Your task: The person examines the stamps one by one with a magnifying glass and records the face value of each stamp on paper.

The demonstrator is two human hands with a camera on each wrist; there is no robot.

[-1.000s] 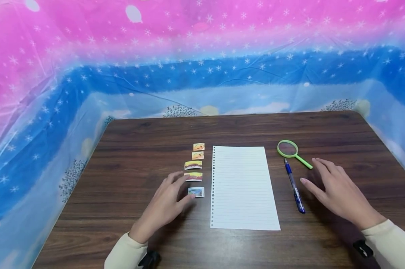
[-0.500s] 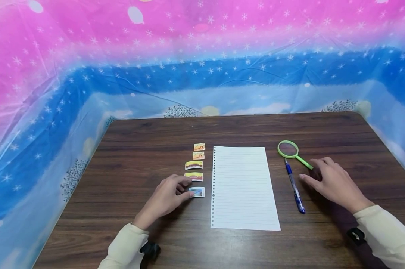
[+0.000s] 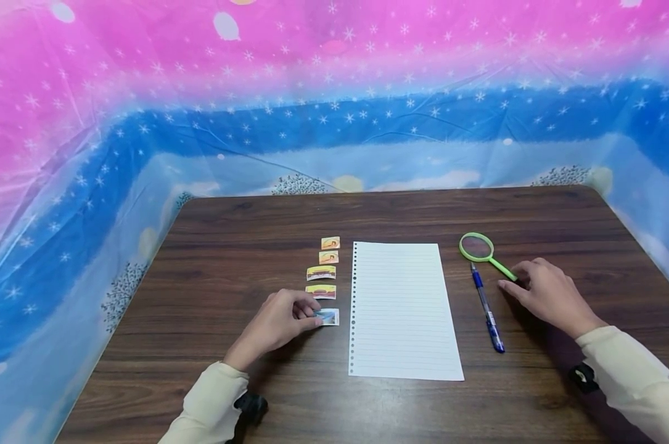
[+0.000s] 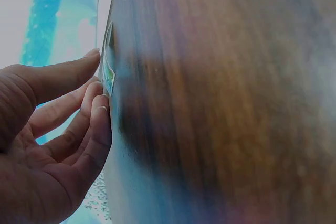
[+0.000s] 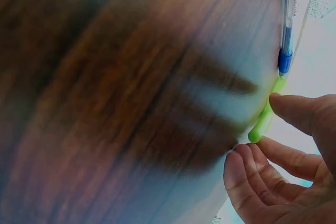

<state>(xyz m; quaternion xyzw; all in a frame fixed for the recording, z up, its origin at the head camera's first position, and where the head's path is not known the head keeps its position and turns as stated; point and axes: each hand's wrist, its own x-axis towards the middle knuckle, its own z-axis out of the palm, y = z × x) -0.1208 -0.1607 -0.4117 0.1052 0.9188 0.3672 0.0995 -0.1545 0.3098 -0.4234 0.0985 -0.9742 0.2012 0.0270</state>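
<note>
In the head view my left hand point(image 3: 281, 320) is at the left end of a small blue landscape stamp point(image 3: 328, 317). Its fingers bend loosely, thumb and fingertips apart around that end, which they partly hide. The left wrist view shows the stamp point(image 4: 109, 74) edge-on by the fingertips, slightly bowed. On the right, a green magnifying glass point(image 3: 476, 247) lies with its handle end between the thumb and index finger of my right hand point(image 3: 550, 296). From the right wrist, thumb and index finger pinch the green handle point(image 5: 261, 121). A blue pen point(image 3: 486, 308) lies beside the magnifying glass.
Several other stamps line up beyond the left hand, including a yellow-and-red one point(image 3: 320, 291) and an orange one point(image 3: 330, 243). A lined sheet of paper point(image 3: 403, 308) lies between the hands on the dark wooden table point(image 3: 245, 240). A patterned cloth point(image 3: 312, 123) hangs behind.
My left fingers have drawn closer together, moving off the yellow-and-red stamp towards the blue one. My right hand has moved slightly left, its thumb and index finger closing in on the magnifying glass handle.
</note>
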